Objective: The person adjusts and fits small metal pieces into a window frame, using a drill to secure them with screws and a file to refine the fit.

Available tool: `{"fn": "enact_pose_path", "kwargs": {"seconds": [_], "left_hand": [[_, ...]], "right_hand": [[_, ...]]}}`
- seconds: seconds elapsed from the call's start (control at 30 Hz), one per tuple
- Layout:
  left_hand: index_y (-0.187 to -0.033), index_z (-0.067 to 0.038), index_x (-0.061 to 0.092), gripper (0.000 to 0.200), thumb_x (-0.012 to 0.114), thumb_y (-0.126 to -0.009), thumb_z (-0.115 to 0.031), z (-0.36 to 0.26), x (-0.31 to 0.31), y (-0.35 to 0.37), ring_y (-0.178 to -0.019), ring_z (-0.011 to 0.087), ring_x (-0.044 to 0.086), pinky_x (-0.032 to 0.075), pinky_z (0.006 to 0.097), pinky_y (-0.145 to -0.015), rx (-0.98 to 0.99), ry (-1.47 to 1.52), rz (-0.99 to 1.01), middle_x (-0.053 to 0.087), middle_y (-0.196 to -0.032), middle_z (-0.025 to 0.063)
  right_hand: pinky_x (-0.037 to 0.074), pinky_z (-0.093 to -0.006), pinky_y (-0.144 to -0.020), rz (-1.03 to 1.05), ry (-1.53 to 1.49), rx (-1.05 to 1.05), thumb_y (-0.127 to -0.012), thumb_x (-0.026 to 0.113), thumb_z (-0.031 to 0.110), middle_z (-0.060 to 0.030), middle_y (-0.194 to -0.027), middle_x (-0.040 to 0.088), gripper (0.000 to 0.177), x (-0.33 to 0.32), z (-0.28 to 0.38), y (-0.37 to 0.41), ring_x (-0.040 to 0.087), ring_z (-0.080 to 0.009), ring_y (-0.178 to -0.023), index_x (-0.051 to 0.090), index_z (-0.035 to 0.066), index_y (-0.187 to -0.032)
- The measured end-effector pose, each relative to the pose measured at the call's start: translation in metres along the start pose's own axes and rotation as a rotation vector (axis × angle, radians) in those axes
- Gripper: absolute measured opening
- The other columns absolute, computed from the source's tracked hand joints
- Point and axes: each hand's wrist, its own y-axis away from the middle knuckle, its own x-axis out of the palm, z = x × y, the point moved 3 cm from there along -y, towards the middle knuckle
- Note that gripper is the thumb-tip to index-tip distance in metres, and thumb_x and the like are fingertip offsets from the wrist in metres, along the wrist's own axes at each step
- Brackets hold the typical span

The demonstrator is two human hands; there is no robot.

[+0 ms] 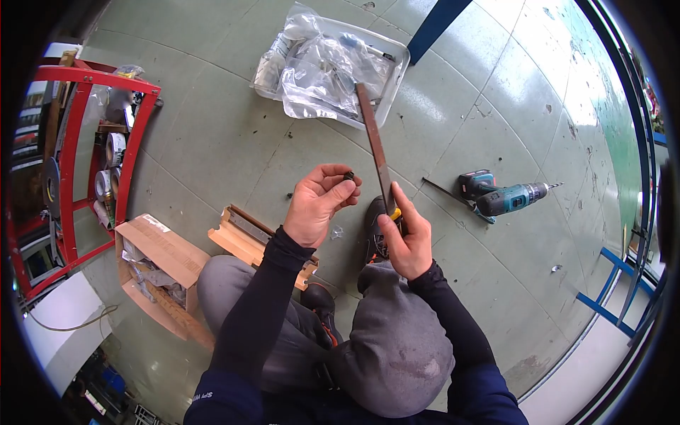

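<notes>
Between the thumb and fingers of my left hand (315,205) is a small dark part (348,176), mostly covered by the fingertips. My right hand (409,237) grips a long flat file (374,134) near its lower end, where a bit of yellow shows. The file stands tilted, its far end overlapping the edge of a white plastic tray (401,71) in this view. Both hands are raised over the floor in front of my knees, the small part a little left of the file.
Clear plastic bags (319,71) fill the tray. A cordless drill (513,198) with a bit lies at right, beside a thin dark rod (443,190). At left are an open cardboard box (163,248), a narrow carton (237,237) and a red rack (81,142) with rolls. A blue post (435,28) stands behind.
</notes>
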Motion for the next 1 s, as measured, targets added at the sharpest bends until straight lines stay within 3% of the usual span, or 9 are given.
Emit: {"fn": "enact_pose_path", "kwargs": {"seconds": [0.07, 0.4, 0.67, 1.0], "left_hand": [[-0.117, -0.005, 0.062, 0.024, 0.067, -0.094, -0.005, -0.002, -0.006, 0.0, -0.092, 0.0147, 0.066, 0.055, 0.0295, -0.086, -0.022, 0.002, 0.013, 0.069, -0.103, 0.006], [-0.118, -0.006, 0.064, 0.023, 0.067, -0.096, -0.012, -0.005, -0.005, -0.001, -0.09, 0.0124, 0.066, 0.057, 0.0295, -0.085, -0.01, 0.144, -0.002, 0.069, -0.102, 0.0039], [-0.113, -0.007, 0.065, 0.018, 0.065, -0.097, -0.015, 0.0, -0.01, -0.002, -0.09, 0.0124, 0.066, 0.056, 0.0292, -0.084, -0.007, 0.121, 0.001, 0.069, -0.1, 0.0032], [-0.113, -0.004, 0.064, 0.02, 0.068, -0.095, -0.012, 0.0, -0.006, -0.003, -0.087, 0.0121, 0.063, 0.052, 0.0271, -0.084, 0.148, 0.078, -0.085, 0.069, -0.099, 0.003]], "right_hand": [[0.051, -0.0323, -0.084, 0.03, 0.045, -0.114, -0.089, 0.069, 0.01, -0.0179, -0.101, 0.067, 0.058, 0.001, 0.002, 0.0, 0.067, -0.0258, -0.091, 0.05, 0.001, -0.143], [0.048, -0.0364, -0.065, 0.106, 0.179, -0.205, -0.085, 0.072, 0.011, -0.0129, -0.08, 0.056, 0.061, 0.006, 0.004, -0.004, 0.057, -0.0273, -0.068, 0.053, 0.007, -0.142], [0.047, -0.0369, -0.065, 0.122, 0.207, -0.172, -0.085, 0.072, 0.013, -0.0126, -0.079, 0.056, 0.06, 0.008, 0.008, -0.005, 0.056, -0.0274, -0.067, 0.053, 0.008, -0.142], [0.048, -0.037, -0.067, 0.131, 0.165, -0.168, -0.086, 0.072, 0.014, -0.0148, -0.08, 0.058, 0.059, 0.014, 0.014, -0.01, 0.058, -0.0294, -0.069, 0.053, 0.007, -0.141]]}}
